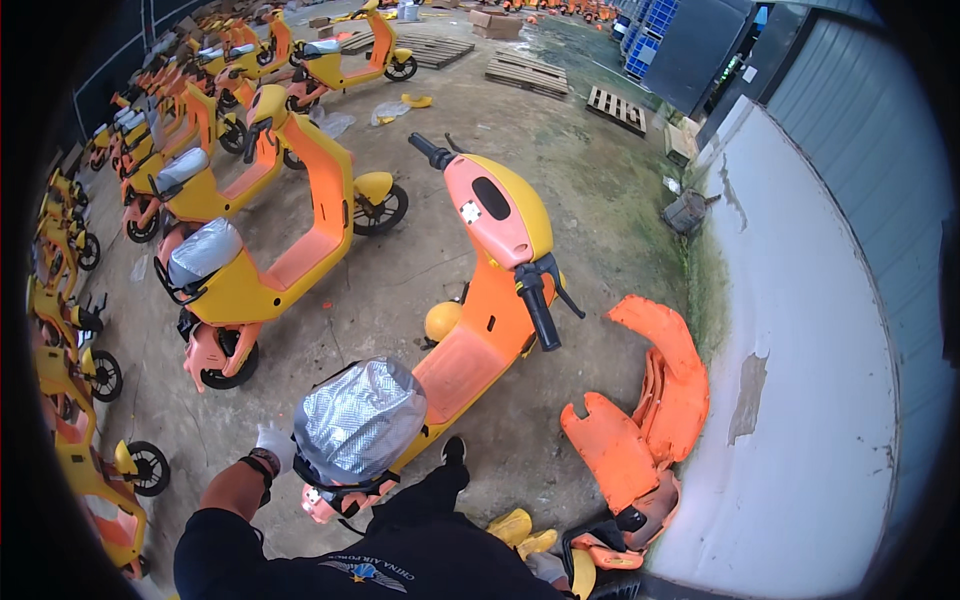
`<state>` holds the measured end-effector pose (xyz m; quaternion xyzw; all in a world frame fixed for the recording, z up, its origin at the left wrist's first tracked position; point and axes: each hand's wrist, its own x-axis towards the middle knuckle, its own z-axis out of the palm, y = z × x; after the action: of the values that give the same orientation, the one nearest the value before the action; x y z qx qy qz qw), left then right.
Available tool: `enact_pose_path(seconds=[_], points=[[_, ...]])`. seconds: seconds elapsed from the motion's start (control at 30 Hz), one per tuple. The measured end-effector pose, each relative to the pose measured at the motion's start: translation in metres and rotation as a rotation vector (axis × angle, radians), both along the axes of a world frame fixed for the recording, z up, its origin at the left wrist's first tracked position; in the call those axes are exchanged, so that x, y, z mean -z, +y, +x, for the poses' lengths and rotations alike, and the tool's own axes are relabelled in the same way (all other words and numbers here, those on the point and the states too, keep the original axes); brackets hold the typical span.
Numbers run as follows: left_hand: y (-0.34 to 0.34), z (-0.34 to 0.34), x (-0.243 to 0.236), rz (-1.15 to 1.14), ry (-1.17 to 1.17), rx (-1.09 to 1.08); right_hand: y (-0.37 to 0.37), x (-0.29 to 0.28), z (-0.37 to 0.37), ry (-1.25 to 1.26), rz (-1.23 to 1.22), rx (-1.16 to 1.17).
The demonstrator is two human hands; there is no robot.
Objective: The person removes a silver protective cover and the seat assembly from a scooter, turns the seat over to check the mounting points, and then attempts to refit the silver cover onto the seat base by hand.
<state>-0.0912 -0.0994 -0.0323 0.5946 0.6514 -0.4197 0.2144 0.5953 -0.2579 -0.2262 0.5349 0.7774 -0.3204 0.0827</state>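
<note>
A yellow and orange scooter (pixel 465 365) stands right in front of me, its handlebar at the far end. Its seat (pixel 362 420) is wrapped in silvery quilted sheeting. My left hand (pixel 276 446), in a pale glove, is at the left edge of this seat; its fingers do not show clearly enough to tell a grip. Low down at my right side, my right hand (pixel 546 567), also gloved, is partly hidden by my body. Nearest to it are yellow curved parts (pixel 512 527) and a heap of orange body panels (pixel 625 450); whether it holds any is hidden.
Another scooter (pixel 300 240) stands to the left, with rows of more scooters (pixel 85 360) beyond. A white wall (pixel 800 330) with peeling patches bounds the right side. Wooden pallets (pixel 527 72) and a metal bucket (pixel 686 212) stand farther off. My shoe (pixel 454 451) is beside the near scooter.
</note>
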Motion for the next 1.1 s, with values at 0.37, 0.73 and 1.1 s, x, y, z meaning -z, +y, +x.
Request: enact_pose_path(seconds=[0.37,0.73,1.1], points=[[0.003,-0.009,0.001,0.187,-0.010,-0.077,0.321,-0.166,-0.054,0.525,-0.433,1.012],[0.032,0.110,-0.016,0.537,-0.377,-0.460,0.372,-0.152,-0.021,0.248,-0.672,0.859],[0.115,0.217,0.022,0.512,-0.133,-0.886,0.491,-0.120,-0.004,0.247,-0.712,0.399]])
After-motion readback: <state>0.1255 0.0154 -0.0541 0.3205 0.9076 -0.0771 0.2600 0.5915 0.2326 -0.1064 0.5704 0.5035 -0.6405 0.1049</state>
